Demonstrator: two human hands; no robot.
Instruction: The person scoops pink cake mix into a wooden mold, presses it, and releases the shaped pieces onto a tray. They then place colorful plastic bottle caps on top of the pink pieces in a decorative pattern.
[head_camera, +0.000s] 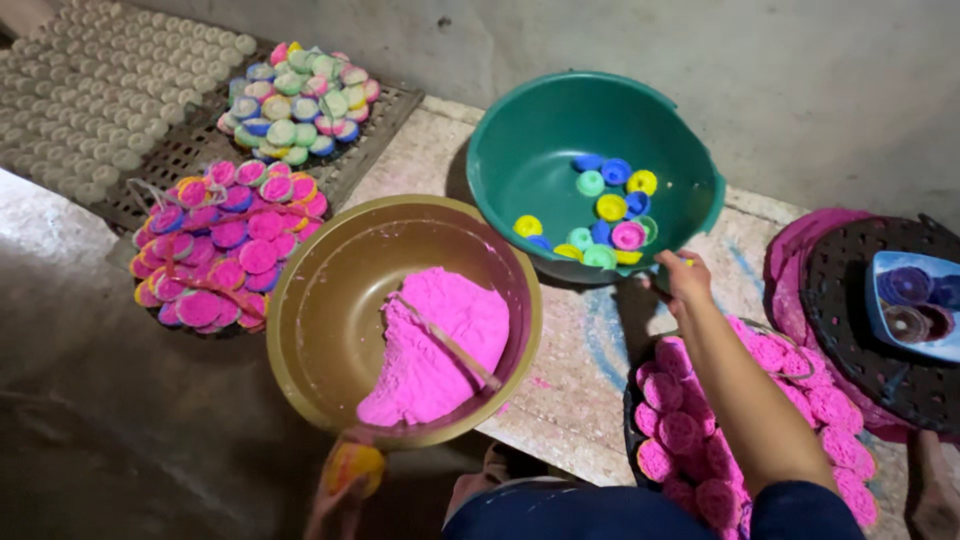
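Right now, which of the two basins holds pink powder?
The brass-coloured basin, nearest the left hand; the green basin holds small coloured moulds.

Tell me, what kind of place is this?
Probably a small home workshop where coloured powder is pressed into moulds: a brass-coloured bowl of pink powder, a green basin of small plastic moulds, and pink pressed cakes on a tray.

Small craft workshop, bare concrete floor (120, 400), pink powder (435, 345) bowl, trays of moulded cakes (225, 245) (drying)

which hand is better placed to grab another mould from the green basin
Right. The right hand already reaches the green basin rim beside the coloured moulds; the left hand is low, holding a yellow mould.
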